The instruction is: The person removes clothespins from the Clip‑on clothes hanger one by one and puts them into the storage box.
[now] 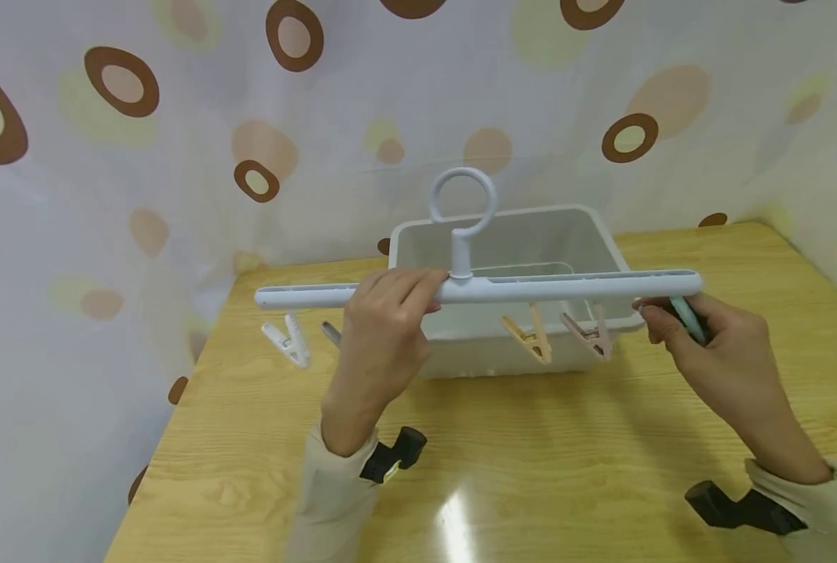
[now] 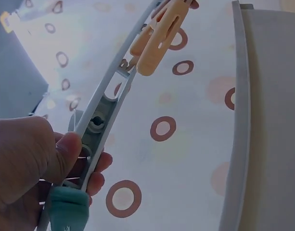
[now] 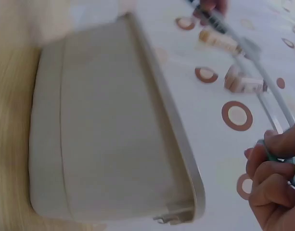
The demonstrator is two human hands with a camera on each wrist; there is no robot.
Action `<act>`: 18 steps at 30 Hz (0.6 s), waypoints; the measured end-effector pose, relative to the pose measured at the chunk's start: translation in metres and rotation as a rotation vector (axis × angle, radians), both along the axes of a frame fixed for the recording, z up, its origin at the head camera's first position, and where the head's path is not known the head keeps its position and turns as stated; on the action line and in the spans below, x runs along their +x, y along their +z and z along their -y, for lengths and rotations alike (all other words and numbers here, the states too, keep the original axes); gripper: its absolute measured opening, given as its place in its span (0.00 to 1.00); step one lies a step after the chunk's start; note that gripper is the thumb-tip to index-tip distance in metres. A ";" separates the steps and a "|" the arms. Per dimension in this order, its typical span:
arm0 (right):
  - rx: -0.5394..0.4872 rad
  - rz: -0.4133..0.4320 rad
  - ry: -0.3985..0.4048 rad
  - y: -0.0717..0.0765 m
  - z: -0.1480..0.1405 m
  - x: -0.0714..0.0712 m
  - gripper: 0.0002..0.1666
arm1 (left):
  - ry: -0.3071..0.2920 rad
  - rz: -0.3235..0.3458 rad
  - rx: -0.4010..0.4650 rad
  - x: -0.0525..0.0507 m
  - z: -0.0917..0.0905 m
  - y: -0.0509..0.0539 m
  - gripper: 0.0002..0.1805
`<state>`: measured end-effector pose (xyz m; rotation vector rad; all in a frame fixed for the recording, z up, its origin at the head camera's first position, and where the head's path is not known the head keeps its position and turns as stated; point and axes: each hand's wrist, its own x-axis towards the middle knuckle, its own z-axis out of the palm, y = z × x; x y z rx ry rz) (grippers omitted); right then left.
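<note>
Head view: hanger (image 1: 566, 288) held level above the tabletop (image 1: 249, 438), crossing in front of the bin (image 1: 488, 356) and hiding part of it. Fingers of the left hand (image 1: 386, 328) curled round the hanger just left of the hook (image 1: 491, 207), fingertips mostly out of sight. White clip (image 1: 297, 355) below the left end; grey clip (image 1: 330, 334) mostly behind the left hand; orange clip (image 1: 539, 344) and pink clip (image 1: 597, 344) below the right half. At the right end, right hand (image 1: 724, 360) with fingers pinching a teal clip (image 1: 687, 319), largely covered; impossible to tell whether fastened.

Left wrist view: left hand cut off at the left; green clip (image 2: 69, 209) cut off at the bottom; orange clip overlapping the pink clip.

Right wrist view: bin large at the left; right hand cut off at the right, teal clip barely showing between the fingers; left hand blurred at the top.
</note>
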<state>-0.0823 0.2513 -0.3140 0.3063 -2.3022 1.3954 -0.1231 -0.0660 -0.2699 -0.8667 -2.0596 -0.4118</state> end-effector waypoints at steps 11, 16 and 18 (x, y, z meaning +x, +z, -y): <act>-0.444 0.011 0.375 0.011 -0.003 -0.003 0.19 | -0.021 -0.019 0.069 -0.008 0.008 0.000 0.07; -0.388 0.059 0.392 0.013 0.000 -0.002 0.17 | -0.020 -0.005 0.072 -0.009 0.006 -0.002 0.07; -0.409 0.047 0.374 0.013 0.000 -0.003 0.16 | -0.028 -0.003 0.083 -0.010 0.005 -0.002 0.08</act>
